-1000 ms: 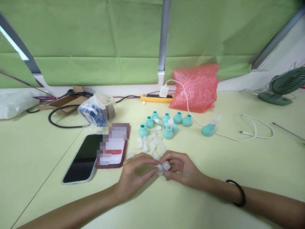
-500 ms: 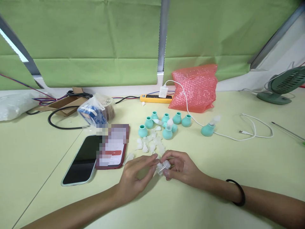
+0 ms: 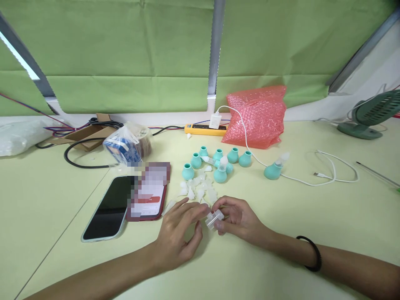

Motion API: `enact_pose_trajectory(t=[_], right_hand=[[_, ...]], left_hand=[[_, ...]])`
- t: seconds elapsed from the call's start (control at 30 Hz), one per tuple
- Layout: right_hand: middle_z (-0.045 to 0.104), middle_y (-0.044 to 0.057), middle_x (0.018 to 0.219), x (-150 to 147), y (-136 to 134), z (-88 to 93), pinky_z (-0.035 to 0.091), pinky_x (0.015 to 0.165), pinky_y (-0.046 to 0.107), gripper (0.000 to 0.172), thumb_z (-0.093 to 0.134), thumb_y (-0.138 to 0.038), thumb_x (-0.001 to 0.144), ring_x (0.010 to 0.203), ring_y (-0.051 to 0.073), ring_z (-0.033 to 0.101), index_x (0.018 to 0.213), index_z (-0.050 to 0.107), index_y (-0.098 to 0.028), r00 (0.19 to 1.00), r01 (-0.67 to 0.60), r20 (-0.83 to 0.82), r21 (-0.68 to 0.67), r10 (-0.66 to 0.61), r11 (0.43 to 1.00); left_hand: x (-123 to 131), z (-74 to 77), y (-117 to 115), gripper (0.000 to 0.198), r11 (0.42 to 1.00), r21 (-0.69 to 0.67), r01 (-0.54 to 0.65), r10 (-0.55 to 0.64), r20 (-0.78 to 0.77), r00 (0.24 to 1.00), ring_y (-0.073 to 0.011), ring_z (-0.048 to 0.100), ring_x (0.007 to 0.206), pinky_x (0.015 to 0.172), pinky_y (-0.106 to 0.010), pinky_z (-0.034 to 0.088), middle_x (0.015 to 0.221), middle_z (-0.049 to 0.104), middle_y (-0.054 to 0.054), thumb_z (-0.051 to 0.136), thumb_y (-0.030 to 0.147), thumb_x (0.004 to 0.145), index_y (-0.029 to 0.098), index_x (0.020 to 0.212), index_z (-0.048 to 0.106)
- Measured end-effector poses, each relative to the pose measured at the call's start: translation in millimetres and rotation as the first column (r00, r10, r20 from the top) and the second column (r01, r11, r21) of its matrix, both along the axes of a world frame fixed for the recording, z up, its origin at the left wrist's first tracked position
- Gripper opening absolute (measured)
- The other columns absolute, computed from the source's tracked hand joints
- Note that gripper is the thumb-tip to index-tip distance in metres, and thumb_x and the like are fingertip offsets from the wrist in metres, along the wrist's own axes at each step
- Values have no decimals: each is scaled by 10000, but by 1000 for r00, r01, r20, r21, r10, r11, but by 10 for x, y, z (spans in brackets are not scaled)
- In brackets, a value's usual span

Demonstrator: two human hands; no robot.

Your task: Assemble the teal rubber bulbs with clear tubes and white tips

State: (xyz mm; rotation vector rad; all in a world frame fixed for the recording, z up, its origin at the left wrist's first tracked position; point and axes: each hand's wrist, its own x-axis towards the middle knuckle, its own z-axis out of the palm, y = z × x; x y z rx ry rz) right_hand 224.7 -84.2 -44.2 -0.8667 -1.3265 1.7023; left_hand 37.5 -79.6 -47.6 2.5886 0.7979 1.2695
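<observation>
Between the thumb and fingers of my right hand [image 3: 234, 216] is a small clear plastic tube piece [image 3: 213, 220], tilted, with a wider collar near its upper end. My left hand [image 3: 184, 229] is just left of it, thumb and index finger apart; the index fingertip is close to the piece, and I cannot tell if it touches. Beyond my hands lies a loose pile of translucent white plastic parts [image 3: 200, 185]. Several teal rubber bulbs [image 3: 188, 171] stand behind the pile. One teal bulb [image 3: 220, 175] has a translucent tip in its neck.
Two phones, one dark-screened [image 3: 108, 210] and one red-cased [image 3: 148, 196], lie left of my hands. Another tipped bulb [image 3: 273, 171] sits beside a white cable [image 3: 308, 183]. Behind are a yellow power strip [image 3: 204, 130], a pink bubble-wrap bag [image 3: 254, 121] and a green fan [image 3: 371, 114].
My left thumb and index finger have spread apart and drawn away from the clear piece. My right hand keeps hold of it in nearly the same place.
</observation>
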Motion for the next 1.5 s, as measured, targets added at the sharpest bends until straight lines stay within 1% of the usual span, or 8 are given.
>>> enact_pose_trajectory(t=[0.13, 0.33, 0.87, 1.0, 1.07, 1.2, 1.37, 1.5], right_hand=[[534, -10, 670, -2, 2, -9, 443, 545, 233, 220, 658, -199, 674, 596, 88, 500, 822, 502, -155, 1000, 6, -9, -4, -6, 1000], [559, -1, 680, -1, -5, -20, 441, 561, 234, 212, 670, -179, 659, 611, 92, 517, 804, 518, -150, 1000, 20, -8, -3, -20, 1000], [573, 10, 703, -8, -23, -42, 468, 603, 257, 209, 688, -229, 635, 672, 131, 575, 766, 545, -152, 996, 84, 20, 56, -85, 995], [572, 24, 744, -12, -35, -34, 483, 580, 257, 162, 658, -208, 662, 660, 131, 576, 770, 547, -159, 986, 129, 78, 205, -147, 970], [577, 40, 767, -8, -50, -26, 492, 566, 258, 130, 633, -166, 676, 683, 143, 580, 774, 547, -169, 968, 158, 111, 423, -224, 892], [613, 63, 801, 4, -92, -3, 502, 612, 271, 160, 591, -92, 694, 741, 157, 595, 809, 546, -194, 919, 80, 162, 816, -360, 572], [620, 53, 799, 3, -99, 10, 505, 654, 279, 231, 535, -54, 732, 749, 143, 587, 899, 530, -214, 919, -46, 187, 924, -346, 379], [640, 61, 806, 1, -82, -8, 496, 626, 303, 285, 540, -29, 725, 707, 143, 569, 948, 519, -206, 925, -74, 175, 954, -338, 292]], left_hand=[[3, 3, -2, 435, 999, 41, 1, -1, -12, 1000, -181, 590, 892, 878, -377, 432, 897, 661, -50, 471, 26, 700, 153, 1115, 442], [15, 37, 1, 474, 991, -3, 135, -135, 60, 989, -195, 588, 897, 766, -338, 505, 958, 634, -109, 455, 25, 709, 129, 1168, 396], [-37, 19, 3, 463, 982, -48, 185, -183, 43, 982, -191, 580, 924, 744, -289, 508, 987, 614, -118, 411, 27, 724, 134, 1170, 345], [-34, 44, -29, 406, 939, -229, 256, -232, 126, 965, -207, 564, 962, 777, -321, 494, 1013, 590, -123, 417, 22, 732, 161, 1108, 354], [-25, 59, -50, 365, 878, -397, 269, -192, 224, 956, -211, 554, 977, 825, -361, 466, 1044, 582, -123, 444, 53, 758, 183, 1081, 335], [10, 77, -57, 278, 718, -624, 308, -38, 407, 913, -196, 543, 946, 796, -360, 475, 1080, 553, -115, 506, 155, 788, 194, 1034, 384], [45, 70, -45, 236, 634, -710, 308, -70, 344, 937, -169, 571, 756, 658, -285, 494, 850, 612, -80, 605, 210, 717, 134, 936, 558], [52, 69, -63, 257, 522, -790, 322, -100, 319, 943, -152, 570, 674, 633, -276, 482, 782, 637, -69, 637, 230, 683, 115, 908, 593]])
